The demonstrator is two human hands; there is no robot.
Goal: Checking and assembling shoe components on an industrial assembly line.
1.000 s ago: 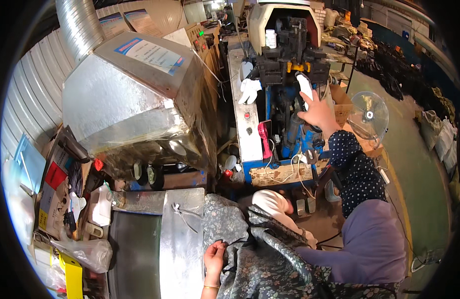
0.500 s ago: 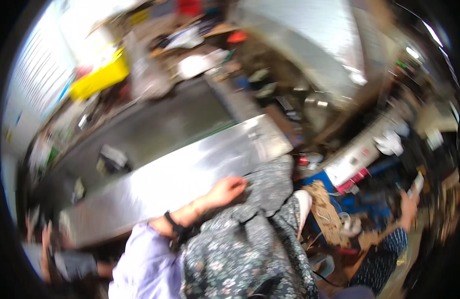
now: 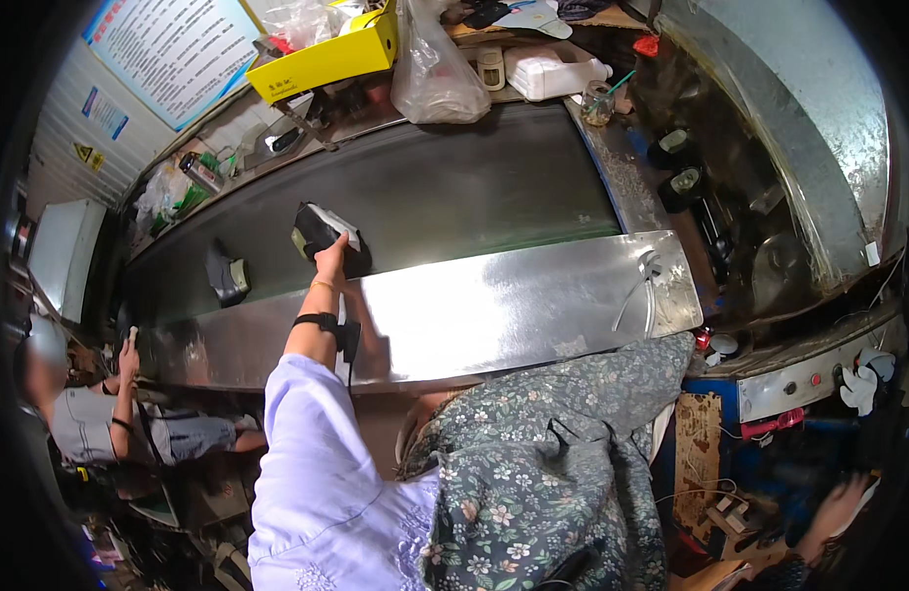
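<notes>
My left hand [image 3: 333,258] reaches out over the dark belt [image 3: 474,177], its fingers closed on a black-and-white shoe [image 3: 322,229] that has an olive patch at one end. To the left of it, a second dark shoe [image 3: 226,274] with a similar patch sits on the belt. A dark strap and a small black device circle my left wrist. Far off at the lower right, my right hand [image 3: 834,510] is smeared by motion beside a pale, thin thing; its grip cannot be made out.
A shiny steel ledge [image 3: 494,315] runs along the belt's near side. Behind the belt stand a yellow box [image 3: 326,54], a clear plastic bag [image 3: 440,74] and a white jug [image 3: 553,74]. Dark shoes [image 3: 683,182] sit at the right. Another person [image 3: 110,424] works at the left.
My left hand has moved from the steel ledge's near edge out over the belt and taken hold of a shoe. The view has turned, and my right hand appears lower at the right.
</notes>
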